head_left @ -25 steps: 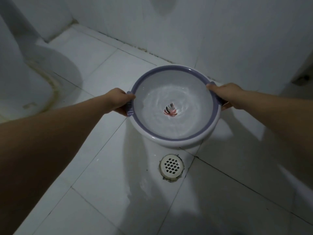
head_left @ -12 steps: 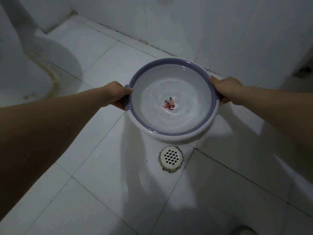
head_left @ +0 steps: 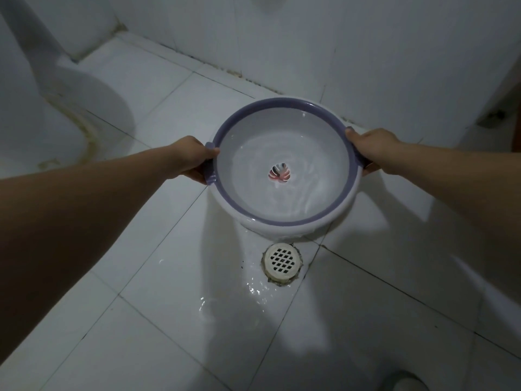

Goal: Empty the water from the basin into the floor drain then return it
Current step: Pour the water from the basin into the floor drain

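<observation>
Both hands, left hand (head_left: 194, 158) and right hand (head_left: 372, 148), clamped on opposite rims of the tilted basin (head_left: 284, 218) above the floor drain (head_left: 282, 261).

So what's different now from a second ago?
The basin has tipped toward the person, and water now runs over its near edge onto the floor around the drain. The left hand and right hand still grip its handles; the drain hasn't moved.

A bathroom — tiled floor (head_left: 158, 334), floor drain (head_left: 282, 261), toilet base (head_left: 42, 131)
</observation>
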